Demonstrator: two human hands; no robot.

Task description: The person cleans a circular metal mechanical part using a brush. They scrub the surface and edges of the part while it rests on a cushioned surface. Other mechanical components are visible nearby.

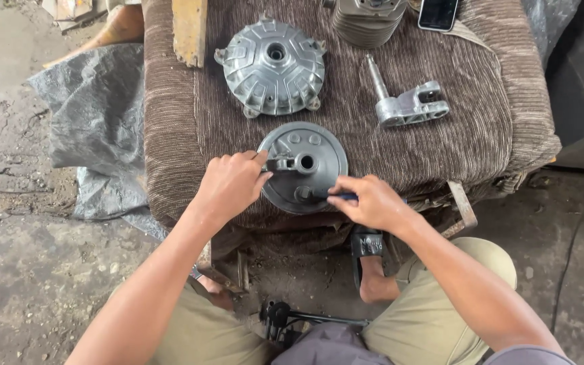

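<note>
A round grey metal brake plate [319, 145] lies flat near the front edge of a brown cloth-covered stand [481, 128]. My left hand [228, 186] rests on its left rim, fingers pinching a small lever part beside the centre hole. My right hand [372, 201] is closed around a dark-handled tool [346, 196] whose tip meets a bolt on the plate's lower part.
Behind the plate lie a ribbed silver drum hub [272, 66], a finned cylinder [368, 19], a silver bracket with a shaft [407, 105], a phone [439, 12] and a yellow wooden piece [189, 28]. Grey plastic sheeting [92, 122] covers the ground at left. My sandalled foot [371, 263] rests below.
</note>
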